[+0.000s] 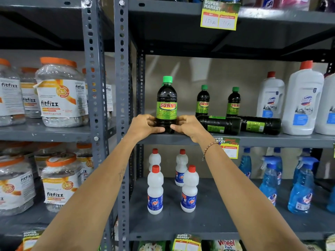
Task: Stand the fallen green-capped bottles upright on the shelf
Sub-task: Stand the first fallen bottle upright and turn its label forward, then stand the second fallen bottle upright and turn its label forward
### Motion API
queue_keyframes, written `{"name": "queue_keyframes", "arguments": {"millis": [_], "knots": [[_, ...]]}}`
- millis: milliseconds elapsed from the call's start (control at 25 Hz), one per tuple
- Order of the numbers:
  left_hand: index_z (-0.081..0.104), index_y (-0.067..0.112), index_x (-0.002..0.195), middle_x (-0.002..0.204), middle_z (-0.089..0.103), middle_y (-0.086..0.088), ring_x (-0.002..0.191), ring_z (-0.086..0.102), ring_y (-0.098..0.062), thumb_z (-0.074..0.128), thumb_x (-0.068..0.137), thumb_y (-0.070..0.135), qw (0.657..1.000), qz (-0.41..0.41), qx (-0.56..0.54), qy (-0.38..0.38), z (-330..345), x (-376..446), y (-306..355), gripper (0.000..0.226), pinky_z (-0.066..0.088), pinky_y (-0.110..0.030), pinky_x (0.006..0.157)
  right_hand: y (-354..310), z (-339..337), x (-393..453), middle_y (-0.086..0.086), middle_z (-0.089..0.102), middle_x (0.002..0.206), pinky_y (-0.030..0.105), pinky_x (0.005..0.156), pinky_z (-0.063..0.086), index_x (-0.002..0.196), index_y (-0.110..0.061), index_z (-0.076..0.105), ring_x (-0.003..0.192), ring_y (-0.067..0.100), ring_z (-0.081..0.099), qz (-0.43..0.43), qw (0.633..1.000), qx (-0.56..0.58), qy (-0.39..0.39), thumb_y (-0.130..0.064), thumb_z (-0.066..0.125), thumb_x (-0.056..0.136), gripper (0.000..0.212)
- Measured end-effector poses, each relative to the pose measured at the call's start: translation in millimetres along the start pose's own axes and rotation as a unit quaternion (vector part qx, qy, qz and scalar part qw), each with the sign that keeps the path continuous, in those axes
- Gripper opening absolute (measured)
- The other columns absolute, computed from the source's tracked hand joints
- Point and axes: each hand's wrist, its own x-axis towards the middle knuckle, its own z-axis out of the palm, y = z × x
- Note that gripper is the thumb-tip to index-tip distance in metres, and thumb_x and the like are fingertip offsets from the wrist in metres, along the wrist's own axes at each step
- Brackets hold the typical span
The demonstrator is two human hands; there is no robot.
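A dark green-capped bottle [166, 104] with a green "Sunny" label stands upright at the front left of the grey shelf [272, 139]. My left hand [145, 125] grips its base from the left. From the right, my right hand [186, 126] holds the same base. Two more green-capped bottles stand upright further back, one [203, 101] in the middle and one [233, 102] to its right. In front of them two fallen bottles lie on their sides, one [220, 124] right beside my right hand and one [261, 125] further right; their caps are hidden.
Large white red-capped jugs [302, 104] stand at the right end of the same shelf. Small white bottles [155, 192] and blue spray bottles [301, 189] fill the shelf below. Orange-lidded jars [61, 95] sit on the left rack behind a steel post [121, 69]. A price tag [220, 14] hangs above.
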Motion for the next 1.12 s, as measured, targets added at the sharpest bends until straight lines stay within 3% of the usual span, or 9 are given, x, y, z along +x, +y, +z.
{"name": "queue_keyframes", "arguments": {"millis": [360, 480, 560, 640, 720, 800, 880, 960, 1120], "knots": [[0.062, 0.008, 0.119, 0.113, 0.07, -0.011, 0.101, 0.066, -0.019, 0.085, 0.068, 0.027, 1.0, 0.01, -0.01, 0.01, 2.9, -0.8, -2.6, 0.059, 0.05, -0.031, 0.094, 2.4, 1.4, -7.3, 0.014, 0.064, 0.127, 0.04, 0.104, 0.048, 0.13, -0.003, 0.052, 0.113, 0.022, 0.061, -0.021, 1.0, -0.008, -0.008, -0.005, 0.07, 0.085, 0.049], [0.062, 0.008, 0.119, 0.111, 0.07, -0.011, 0.096, 0.067, -0.016, 0.083, 0.069, 0.027, 1.0, 0.018, -0.002, -0.001, 2.2, -0.6, -3.8, 0.058, 0.049, -0.023, 0.088, 0.4, 0.1, -12.3, 0.015, 0.061, 0.13, 0.037, 0.105, 0.047, 0.133, -0.001, 0.05, 0.111, 0.019, 0.059, -0.023, 1.0, -0.002, -0.021, -0.005, 0.068, 0.087, 0.05], [0.063, 0.007, 0.116, 0.102, 0.072, -0.007, 0.085, 0.066, -0.01, 0.081, 0.073, 0.031, 0.999, 0.029, -0.011, 0.034, 3.2, -6.0, -6.2, 0.053, 0.048, -0.011, 0.076, 1.2, -5.9, -15.7, 0.014, 0.059, 0.132, 0.033, 0.103, 0.046, 0.137, -0.001, 0.047, 0.117, 0.022, 0.057, -0.018, 1.0, -0.008, -0.018, -0.008, 0.068, 0.088, 0.054], [0.065, 0.007, 0.099, 0.085, 0.069, -0.002, 0.071, 0.061, -0.009, 0.069, 0.085, 0.036, 0.985, 0.081, -0.003, 0.155, 13.9, -20.8, -10.5, 0.033, 0.05, -0.015, 0.064, 3.0, -20.4, -16.8, 0.011, 0.065, 0.116, 0.028, 0.093, 0.047, 0.13, -0.003, 0.055, 0.109, 0.021, 0.06, -0.04, 0.997, -0.054, 0.038, -0.015, 0.069, 0.087, 0.047], [0.058, 0.006, 0.08, 0.07, 0.059, -0.005, 0.062, 0.053, -0.019, 0.049, 0.097, 0.036, 0.953, 0.155, 0.007, 0.261, 37.6, -38.7, -12.9, 0.035, 0.045, -0.035, 0.057, 4.0, -42.1, -17.0, 0.006, 0.068, 0.091, 0.019, 0.083, 0.048, 0.113, -0.006, 0.067, 0.09, 0.014, 0.062, -0.09, 0.982, -0.103, 0.132, -0.014, 0.068, 0.085, 0.029], [0.053, 0.004, 0.077, 0.071, 0.052, -0.007, 0.067, 0.046, -0.023, 0.041, 0.1, 0.029, 0.938, 0.214, 0.014, 0.271, 69.1, -47.5, -0.7, 0.035, 0.037, -0.034, 0.061, 1.5, -68.4, -14.9, 0.005, 0.072, 0.088, 0.009, 0.08, 0.048, 0.101, -0.009, 0.073, 0.083, 0.011, 0.064, -0.136, 0.957, -0.158, 0.204, -0.011, 0.065, 0.085, 0.018], [0.056, 0.002, 0.085, 0.083, 0.056, -0.01, 0.079, 0.046, -0.023, 0.04, 0.099, 0.022, 0.936, 0.263, 0.048, 0.227, 99.2, -43.8, 18.5, 0.03, 0.037, -0.031, 0.071, -4.2, -92.7, -10.4, 0.003, 0.075, 0.098, 0.021, 0.087, 0.053, 0.099, -0.014, 0.074, 0.09, 0.015, 0.069, -0.164, 0.934, -0.222, 0.228, -0.016, 0.064, 0.086, 0.017], [0.059, 0.001, 0.095, 0.092, 0.06, -0.013, 0.086, 0.05, -0.026, 0.036, 0.099, 0.02, 0.932, 0.289, 0.101, 0.194, 125.7, -34.5, 38.3, 0.03, 0.038, -0.031, 0.078, -8.2, -117.8, -1.1, 0.005, 0.073, 0.11, 0.038, 0.092, 0.054, 0.106, -0.015, 0.071, 0.102, 0.022, 0.068, -0.145, 0.919, -0.314, 0.189, -0.03, 0.066, 0.086, 0.026], [0.063, 0.003, 0.111, 0.111, 0.066, -0.012, 0.105, 0.06, -0.031, 0.032, 0.099, 0.027, 0.893, 0.265, 0.302, 0.203, 163.3, -17.4, 37.8, 0.041, 0.044, -0.041, 0.098, -7.1, -143.3, 10.3, 0.011, 0.059, 0.134, 0.044, 0.1, 0.047, 0.133, -0.007, 0.051, 0.121, 0.03, 0.056, -0.034, 0.86, -0.509, 0.002, -0.067, 0.063, 0.075, 0.084]]}}
